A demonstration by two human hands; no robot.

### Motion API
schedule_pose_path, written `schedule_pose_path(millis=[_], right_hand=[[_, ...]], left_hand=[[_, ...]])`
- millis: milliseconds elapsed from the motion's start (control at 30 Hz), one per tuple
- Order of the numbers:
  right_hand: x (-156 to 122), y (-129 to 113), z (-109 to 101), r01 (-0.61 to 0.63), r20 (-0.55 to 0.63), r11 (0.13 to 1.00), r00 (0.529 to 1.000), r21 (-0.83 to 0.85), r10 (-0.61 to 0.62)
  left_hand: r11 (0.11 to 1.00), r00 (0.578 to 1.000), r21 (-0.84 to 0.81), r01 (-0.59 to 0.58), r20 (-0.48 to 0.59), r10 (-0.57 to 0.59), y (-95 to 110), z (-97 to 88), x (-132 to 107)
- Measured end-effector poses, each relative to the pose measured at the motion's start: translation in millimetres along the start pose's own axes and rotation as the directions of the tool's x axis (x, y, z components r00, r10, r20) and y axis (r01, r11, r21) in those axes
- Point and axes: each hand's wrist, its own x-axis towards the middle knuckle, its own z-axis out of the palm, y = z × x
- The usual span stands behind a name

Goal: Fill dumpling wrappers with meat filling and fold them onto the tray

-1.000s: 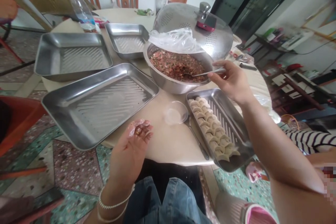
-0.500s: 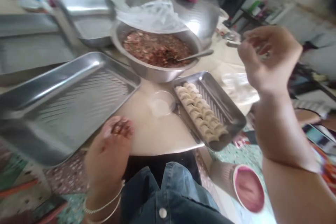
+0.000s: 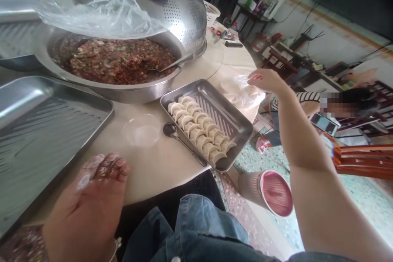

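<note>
1. Done: two rows of folded dumplings (image 3: 198, 132) lie in your metal tray (image 3: 229, 119).
2. Remaining, apparently: ample filling (image 3: 119, 59) in the steel bowl (image 3: 132, 91), left of and beyond the tray.
3. Plastic bag (image 3: 242, 92): just beside the tray's far right side.
4. Your right hand (image 3: 265, 80): at the bag, fingers bent; whether pinching it, cannot tell.
5. Your left hand (image 3: 92, 196): left of the tray, apart from the dumplings, loosely cupped, nothing visible in it.

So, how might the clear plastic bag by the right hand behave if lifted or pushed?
The bag is probably floppy, judging by its creases. Pale contents seem to show through, so it may sag. Near the table edge, it could slip off if pushed outward.
</note>
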Motion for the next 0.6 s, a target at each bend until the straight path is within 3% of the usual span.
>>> schedule_pose_path(millis=[67, 133, 233, 367, 500, 600], right_hand=[[10.0, -3.6, 5.3, 0.019, 0.019, 1.0, 1.0, 0.003, -0.019], [17.5, -10.0, 7.8, 0.028, -0.018, 1.0, 0.999, 0.004, -0.028], [20.0, -24.3, 4.6, 0.063, -0.156, 0.997, 0.986, 0.036, -0.056], [8.1, -51.4, -6.2, 0.196, -0.292, 0.973, 0.944, 0.118, -0.155], [-9.1, -79.4, -6.5, 0.363, -0.268, 0.91, 0.914, 0.2, -0.305], [-18.4, -90.8, 0.0, 0.463, -0.177, 0.846, 0.886, 0.265, -0.429]], left_hand=[[0.999, 0.995, 0.049, -0.009, -0.103, 0.014, -1.5, -0.7, -1.8], [0.997, 0.99, 0.07, -0.02, -0.137, 0.03, -1.0, 3.2, -5.6], [0.998, 0.987, 0.067, -0.011, -0.159, 0.022, 0.9, 10.5, -10.8], [0.997, 0.983, 0.08, 0.004, -0.183, 0.011, 3.9, 17.1, -15.0], [0.995, 0.981, 0.097, 0.024, -0.193, -0.005, 5.3, 21.0, -18.3], [0.993, 0.985, 0.114, -0.004, -0.169, 0.023, 3.0, 16.1, -18.5]])
